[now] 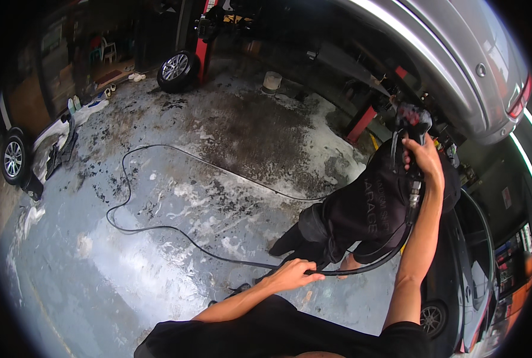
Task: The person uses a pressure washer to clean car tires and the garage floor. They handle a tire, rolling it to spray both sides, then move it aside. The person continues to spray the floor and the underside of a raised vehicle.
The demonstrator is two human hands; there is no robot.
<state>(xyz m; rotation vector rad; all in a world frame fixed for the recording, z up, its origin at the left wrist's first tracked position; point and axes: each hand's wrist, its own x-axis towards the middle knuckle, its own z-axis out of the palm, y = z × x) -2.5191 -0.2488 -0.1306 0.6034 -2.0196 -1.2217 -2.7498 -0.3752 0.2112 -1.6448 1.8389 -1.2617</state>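
My right hand (424, 160) is raised and gripped around a black pressure-washer spray gun (410, 122), which points up toward the underside of a lifted silver car (451, 53). My left hand (293, 273) is closed around the black hose (158, 230) that runs from the gun, holding it low in front of me. The hose loops away across the wet, soapy concrete floor (158, 268). A person in a black shirt (367, 209) bends over just beyond my hands, beneath the car.
Red lift posts (361, 122) stand under the car. A loose wheel (176, 68) leans by a red column at the back, with a white bucket (271, 80) near it. Another car's wheel (13, 158) and white body panels lie at left. A dark car (457, 286) stands at right.
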